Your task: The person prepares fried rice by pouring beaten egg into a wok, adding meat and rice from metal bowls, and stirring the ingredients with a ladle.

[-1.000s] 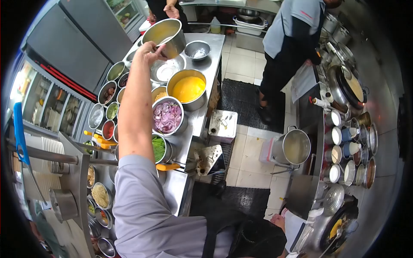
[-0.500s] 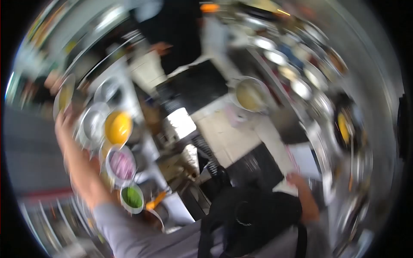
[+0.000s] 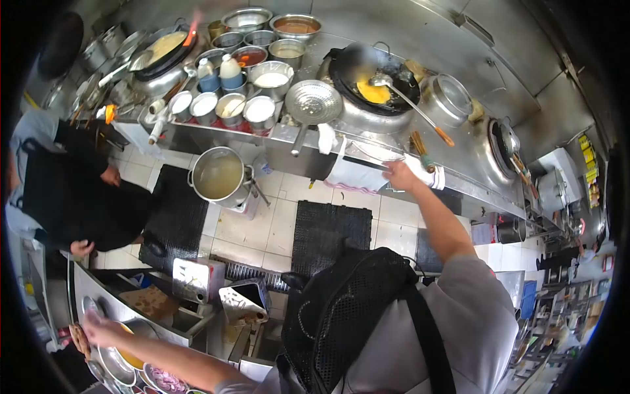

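My right hand (image 3: 401, 176), fingers partly stretched out and nothing seen in them, is at the stove's front edge beside a white cloth (image 3: 357, 172). Beyond it, a black wok (image 3: 338, 69) holds yellow food resembling egg (image 3: 374, 92) and a wooden-handled ladle (image 3: 420, 109). On the other side, my left hand (image 3: 100, 330) reaches over the bowls; its fingers are smeared by motion. Close to it are what look like another person's fingers (image 3: 80, 341). Below my left forearm are a metal bowl (image 3: 117, 369), yellow contents (image 3: 134, 360) and sliced purple onion (image 3: 167, 381).
A perforated strainer (image 3: 314, 100) lies across the stove edge near several pots of sauces and white contents. A large pot (image 3: 218, 174) stands low in the aisle. A co-worker in a black apron (image 3: 72, 197) stands at left. Black mats (image 3: 331, 233) cover parts of the tiled floor.
The view has swung toward the stove. My left hand was at a plate of yellow food near another person's hand; that plate is no longer visible. My right hand has reached out to the stove edge.
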`<state>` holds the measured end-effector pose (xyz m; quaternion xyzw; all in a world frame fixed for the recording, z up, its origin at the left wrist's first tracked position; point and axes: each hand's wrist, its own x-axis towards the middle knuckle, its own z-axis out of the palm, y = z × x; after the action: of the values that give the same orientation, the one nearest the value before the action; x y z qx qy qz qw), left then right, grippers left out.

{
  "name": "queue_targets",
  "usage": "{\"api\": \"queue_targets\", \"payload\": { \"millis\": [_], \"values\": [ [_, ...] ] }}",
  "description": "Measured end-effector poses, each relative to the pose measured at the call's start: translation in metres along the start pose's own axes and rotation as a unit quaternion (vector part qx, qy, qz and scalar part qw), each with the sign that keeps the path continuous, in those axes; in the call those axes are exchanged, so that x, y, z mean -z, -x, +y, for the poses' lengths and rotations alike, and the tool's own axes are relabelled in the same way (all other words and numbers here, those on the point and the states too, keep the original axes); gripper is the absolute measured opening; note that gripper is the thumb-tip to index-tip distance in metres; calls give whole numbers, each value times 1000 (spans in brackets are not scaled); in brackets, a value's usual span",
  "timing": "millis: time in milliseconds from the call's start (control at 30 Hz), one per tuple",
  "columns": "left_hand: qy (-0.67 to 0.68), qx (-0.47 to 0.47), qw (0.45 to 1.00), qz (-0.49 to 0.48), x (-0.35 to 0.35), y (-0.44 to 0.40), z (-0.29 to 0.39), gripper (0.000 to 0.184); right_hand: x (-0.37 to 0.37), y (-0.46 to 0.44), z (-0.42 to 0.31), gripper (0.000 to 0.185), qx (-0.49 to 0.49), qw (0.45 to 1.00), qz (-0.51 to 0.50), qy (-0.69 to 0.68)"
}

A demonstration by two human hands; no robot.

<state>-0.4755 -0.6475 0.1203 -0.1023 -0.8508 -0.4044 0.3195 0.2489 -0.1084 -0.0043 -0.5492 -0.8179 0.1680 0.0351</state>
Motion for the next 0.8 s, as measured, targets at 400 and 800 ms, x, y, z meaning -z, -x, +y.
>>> {"api": "queue_targets", "payload": {
  "millis": [400, 800],
  "values": [
    [394, -278, 721, -497, -173, 532, 495, 41, 118, -117, 213, 57, -121, 980, 74, 137],
    [166, -387, 742, -522, -283, 652, 658, 63, 165, -66, 212, 54, -155, 757, -210, -599]
  ]
}}
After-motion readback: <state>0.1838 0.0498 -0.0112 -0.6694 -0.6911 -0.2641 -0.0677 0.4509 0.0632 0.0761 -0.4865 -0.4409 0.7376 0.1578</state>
